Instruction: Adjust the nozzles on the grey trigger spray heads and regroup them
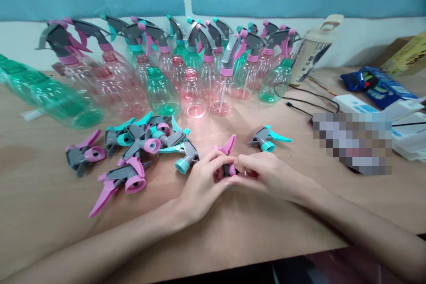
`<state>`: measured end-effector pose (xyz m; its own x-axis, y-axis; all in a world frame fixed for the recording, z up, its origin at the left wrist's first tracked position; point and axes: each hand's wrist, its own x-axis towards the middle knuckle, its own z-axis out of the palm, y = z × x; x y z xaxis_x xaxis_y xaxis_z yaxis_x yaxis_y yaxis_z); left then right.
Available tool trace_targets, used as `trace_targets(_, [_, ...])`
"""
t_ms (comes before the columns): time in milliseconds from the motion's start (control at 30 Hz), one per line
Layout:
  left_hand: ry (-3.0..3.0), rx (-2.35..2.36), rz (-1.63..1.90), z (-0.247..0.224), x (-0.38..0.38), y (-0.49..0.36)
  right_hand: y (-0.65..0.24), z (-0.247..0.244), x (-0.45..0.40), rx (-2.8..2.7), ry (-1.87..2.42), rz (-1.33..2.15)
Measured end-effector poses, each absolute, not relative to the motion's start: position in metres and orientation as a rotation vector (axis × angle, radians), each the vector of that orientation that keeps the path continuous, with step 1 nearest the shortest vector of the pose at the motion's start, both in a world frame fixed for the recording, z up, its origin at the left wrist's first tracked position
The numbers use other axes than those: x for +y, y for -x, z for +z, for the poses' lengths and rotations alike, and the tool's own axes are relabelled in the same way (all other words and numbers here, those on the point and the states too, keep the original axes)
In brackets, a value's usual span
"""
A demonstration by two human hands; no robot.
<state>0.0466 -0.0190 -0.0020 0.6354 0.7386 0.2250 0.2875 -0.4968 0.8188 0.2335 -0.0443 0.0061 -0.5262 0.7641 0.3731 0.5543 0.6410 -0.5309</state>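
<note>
My left hand is closed around a grey and pink trigger spray head, with its pink trigger sticking up past the fingers. Against the collar of that head, my right hand is closed in a pinch; a small pale bit shows at its fingertips, too hidden to name. To the right of the hands lies a grey and turquoise spray head. Several more loose heads are heaped on the left, among them a pink one in front and a turquoise one beside my left hand.
Behind stand several pink and green bottles, some with spray heads; one open pink bottle is in front. Nested green bottles lie left. On the right are a tumbler, a black cable, a blue packet and a blurred-out object.
</note>
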Motion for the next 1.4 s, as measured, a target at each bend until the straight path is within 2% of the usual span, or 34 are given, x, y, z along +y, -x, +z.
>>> trace_targets(133, [-2.053, 0.844, 0.770, -0.003, -0.018, -0.045, -0.233, 0.004, -0.045, -2.142, 1.068, 0.644])
trace_targets(333, [-1.941, 0.965, 0.803, -0.003, -0.017, -0.046, -0.232, 0.005, -0.043, -1.695, 1.141, 1.241])
trace_targets(533, [-1.988, 0.968, 0.822, -0.003, -0.019, -0.046, -0.232, 0.009, -0.040, -1.423, 1.158, 1.470])
trace_targets(867, [-2.041, 0.903, 0.812, -0.002, -0.021, -0.045, -0.243, 0.025, -0.042, -1.528, 1.222, 1.533])
trace_targets(1067, [-1.984, 0.935, 0.849, 0.000, -0.022, -0.046, -0.254, 0.033, -0.038, -1.525, 1.244, 1.336])
trace_targets(1400, [-1.957, 0.920, 0.828, 0.001, -0.022, -0.046, -0.249, 0.035, -0.035, -1.569, 1.212, 1.339])
